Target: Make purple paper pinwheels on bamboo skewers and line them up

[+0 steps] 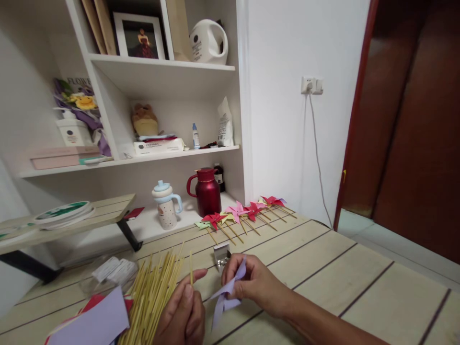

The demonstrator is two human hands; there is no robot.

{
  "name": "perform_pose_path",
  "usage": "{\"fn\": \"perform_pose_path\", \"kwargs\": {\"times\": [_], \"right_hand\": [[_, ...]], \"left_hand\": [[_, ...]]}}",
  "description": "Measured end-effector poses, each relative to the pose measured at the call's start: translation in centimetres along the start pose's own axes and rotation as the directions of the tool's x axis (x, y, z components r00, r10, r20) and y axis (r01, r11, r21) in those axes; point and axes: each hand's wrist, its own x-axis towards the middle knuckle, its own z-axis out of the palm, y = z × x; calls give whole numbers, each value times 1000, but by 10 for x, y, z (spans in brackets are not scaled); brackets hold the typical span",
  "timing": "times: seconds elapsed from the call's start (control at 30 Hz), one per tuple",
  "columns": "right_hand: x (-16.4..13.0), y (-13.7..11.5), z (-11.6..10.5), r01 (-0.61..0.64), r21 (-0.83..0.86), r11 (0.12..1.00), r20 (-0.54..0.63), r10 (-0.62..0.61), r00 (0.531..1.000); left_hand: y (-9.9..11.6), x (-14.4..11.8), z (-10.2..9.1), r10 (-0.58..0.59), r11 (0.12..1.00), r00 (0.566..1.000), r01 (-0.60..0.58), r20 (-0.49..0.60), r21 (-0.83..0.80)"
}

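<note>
My left hand [185, 309] pinches one thin bamboo stick [191, 270] upright between thumb and forefinger, right beside a loose pile of bamboo sticks [153, 292]. My right hand [251, 282] holds a folded lilac paper pinwheel [226, 294] by its centre, just to the right of the stick. A small metal box [222, 254] sits on the wooden table [359, 287] just behind my right hand.
A row of finished paper pinwheels [244, 213] on sticks lies at the table's far edge. Coloured paper sheets [93, 321] lie at the near left. A red thermos [206, 191] and a cup [167, 206] stand on the shelf behind. A doorway [413, 143] is at the right.
</note>
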Motion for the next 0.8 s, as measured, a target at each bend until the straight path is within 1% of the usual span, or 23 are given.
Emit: {"fn": "perform_pose_path", "kwargs": {"times": [0.13, 0.37, 0.53, 0.63, 0.73, 0.8], "right_hand": [[-1, -2, 1, -12, 19, 1000, 10, 12, 1000], [-3, -6, 1, -1, 38, 999, 43, 0, 999], [-4, -8, 2, 1, 27, 1000, 64, -3, 998], [-5, -9, 2, 3, 6, 1000, 62, -3, 998], [-6, -9, 3, 39, -21, 999, 56, -37, 998], [-8, -11, 4, 77, -68, 995, 55, -73, 996]], "left_hand": [[-1, 1, -1, -16, 1000, 1000, 16, 15, -5], [-1, 1, -3, -24, 998, 997, 29, 69, -63], [-3, 2, -5, -68, 997, 995, 70, 75, -29], [-5, 3, -5, -77, 997, 995, 78, 63, -21], [-8, 5, -6, -41, 999, 999, 42, 16, -6], [-11, 7, -7, -17, 1000, 1000, 17, -12, 7]]}}
